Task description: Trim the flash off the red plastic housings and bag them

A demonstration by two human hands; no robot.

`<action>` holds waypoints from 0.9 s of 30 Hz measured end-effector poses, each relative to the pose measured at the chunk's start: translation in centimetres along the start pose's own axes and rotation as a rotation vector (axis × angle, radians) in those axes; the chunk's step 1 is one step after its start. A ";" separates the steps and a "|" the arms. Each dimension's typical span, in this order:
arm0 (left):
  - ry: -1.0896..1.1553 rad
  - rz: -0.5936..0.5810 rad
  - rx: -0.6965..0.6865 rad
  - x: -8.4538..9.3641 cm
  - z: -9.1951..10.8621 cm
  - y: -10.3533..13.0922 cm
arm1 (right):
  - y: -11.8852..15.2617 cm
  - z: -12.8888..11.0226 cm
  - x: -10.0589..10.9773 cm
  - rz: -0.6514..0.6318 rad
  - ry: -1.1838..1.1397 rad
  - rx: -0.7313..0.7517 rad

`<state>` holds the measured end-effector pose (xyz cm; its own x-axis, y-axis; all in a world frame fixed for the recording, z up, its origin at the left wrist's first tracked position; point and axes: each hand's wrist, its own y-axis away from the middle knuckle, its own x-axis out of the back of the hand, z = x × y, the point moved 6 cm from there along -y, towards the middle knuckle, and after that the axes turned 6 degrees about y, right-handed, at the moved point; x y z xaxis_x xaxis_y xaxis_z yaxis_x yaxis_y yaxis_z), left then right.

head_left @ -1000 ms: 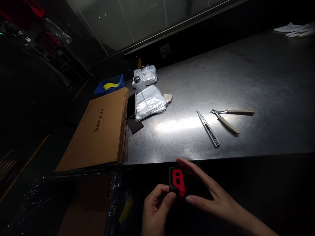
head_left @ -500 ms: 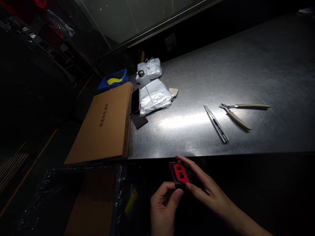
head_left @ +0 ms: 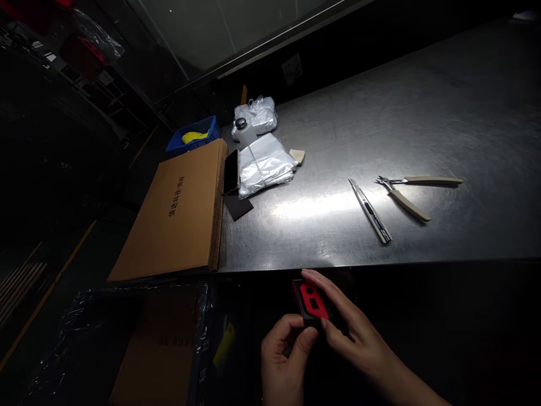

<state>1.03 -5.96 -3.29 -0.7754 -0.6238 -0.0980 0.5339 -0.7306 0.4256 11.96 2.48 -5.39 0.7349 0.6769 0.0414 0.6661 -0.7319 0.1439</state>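
Just below the front edge of the metal table, both hands hold a small red and black plastic part [head_left: 318,305] with a round and a square opening in its red face. My left hand [head_left: 287,352] pinches the near end between thumb and bent fingers. Along its right side, my right hand [head_left: 350,318] grips it, thumb at the near corner and fingers reaching to the far end. The underside of the part is hidden. On the table lie a craft knife [head_left: 370,211] and side cutters [head_left: 412,194] with beige handles, spread apart, both untouched.
A stack of flat cardboard [head_left: 177,214] lies at the table's left end. Beside it are clear plastic bags [head_left: 268,163], a bottle [head_left: 244,132], a dark phone-like slab [head_left: 231,172] and a blue bin [head_left: 215,131]. A plastic-lined crate [head_left: 202,338] stands below, left of my hands.
My hands and the red and black part have shifted very slightly right and down in view. Both hands keep their hold, and the things on the table look unmoved.
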 end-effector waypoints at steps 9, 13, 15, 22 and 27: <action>-0.090 -0.033 -0.068 0.1 0.3 0.0 | 0.0 -0.1 -0.2 -0.002 0.002 0.009; -0.080 -0.044 -0.077 0.0 0.6 0.0 | 0.1 -0.5 0.3 0.007 -0.012 -0.007; -0.059 -0.033 -0.034 0.0 0.5 0.0 | 0.2 -0.5 0.7 0.000 -0.051 -0.058; 0.038 -0.013 0.047 -0.3 0.4 0.0 | 0.3 -0.4 1.3 -0.032 -0.114 -0.114; 0.049 0.000 0.055 -0.2 0.3 0.0 | 0.1 -0.5 1.4 -0.039 -0.147 -0.140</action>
<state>1.05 -5.75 -3.02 -0.7572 -0.6376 -0.1416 0.5136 -0.7153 0.4739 13.01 3.37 -4.79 0.7263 0.6785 -0.1104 0.6779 -0.6801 0.2791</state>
